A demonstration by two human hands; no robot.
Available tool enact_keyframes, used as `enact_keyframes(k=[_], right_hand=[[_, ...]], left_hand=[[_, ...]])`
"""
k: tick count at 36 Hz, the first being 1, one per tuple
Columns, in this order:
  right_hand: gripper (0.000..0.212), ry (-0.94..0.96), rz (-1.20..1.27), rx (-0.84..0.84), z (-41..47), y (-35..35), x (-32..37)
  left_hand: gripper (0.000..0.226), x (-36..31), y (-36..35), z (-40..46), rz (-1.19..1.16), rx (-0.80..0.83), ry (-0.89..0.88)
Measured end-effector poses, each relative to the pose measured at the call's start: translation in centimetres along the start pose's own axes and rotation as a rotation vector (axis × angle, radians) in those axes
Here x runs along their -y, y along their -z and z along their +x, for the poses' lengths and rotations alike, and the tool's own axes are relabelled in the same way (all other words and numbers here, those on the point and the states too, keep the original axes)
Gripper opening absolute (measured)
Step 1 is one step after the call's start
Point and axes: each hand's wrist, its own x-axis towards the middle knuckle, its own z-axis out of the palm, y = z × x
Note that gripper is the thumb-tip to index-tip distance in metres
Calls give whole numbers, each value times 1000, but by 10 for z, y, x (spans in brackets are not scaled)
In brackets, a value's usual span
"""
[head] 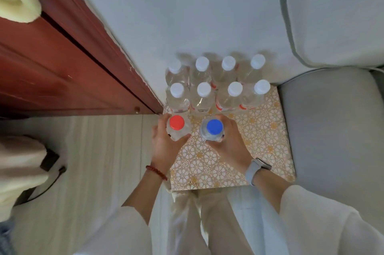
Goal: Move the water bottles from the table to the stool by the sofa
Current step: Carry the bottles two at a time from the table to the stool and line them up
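The stool (pixel 264 140) has a gold flower-patterned top and stands against the wall beside the grey sofa (pixel 332 130). Several clear bottles with white caps (pixel 204 89) stand upright in two rows at its far edge. My left hand (pixel 164 146) is wrapped around an upright clear bottle with a red cap (pixel 177 123) at the stool's left front. My right hand (pixel 230 140) grips an upright clear bottle with a blue cap (pixel 214 127) beside it. Both bottles are low over the stool top; whether they rest on it is hidden by my hands.
A red-brown wooden door (pixel 62 72) fills the left side, with a pale towel (pixel 18 1) hanging on it. A white sofa cushion (pixel 332 16) sits at upper right. Light wood floor (pixel 93 161) lies to the left, with a beige bag (pixel 20 169) at the left edge.
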Motion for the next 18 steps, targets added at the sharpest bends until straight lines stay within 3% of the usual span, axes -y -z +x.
enact_keyframes(k=[13,18], right_hand=[[79,-77,94,-33,13,-1,5],[59,-53,150,-79,9,-4,14]], left_hand=[[75,4,8,10,13,21,-2],[67,-4,14,13,-18,49,-92]])
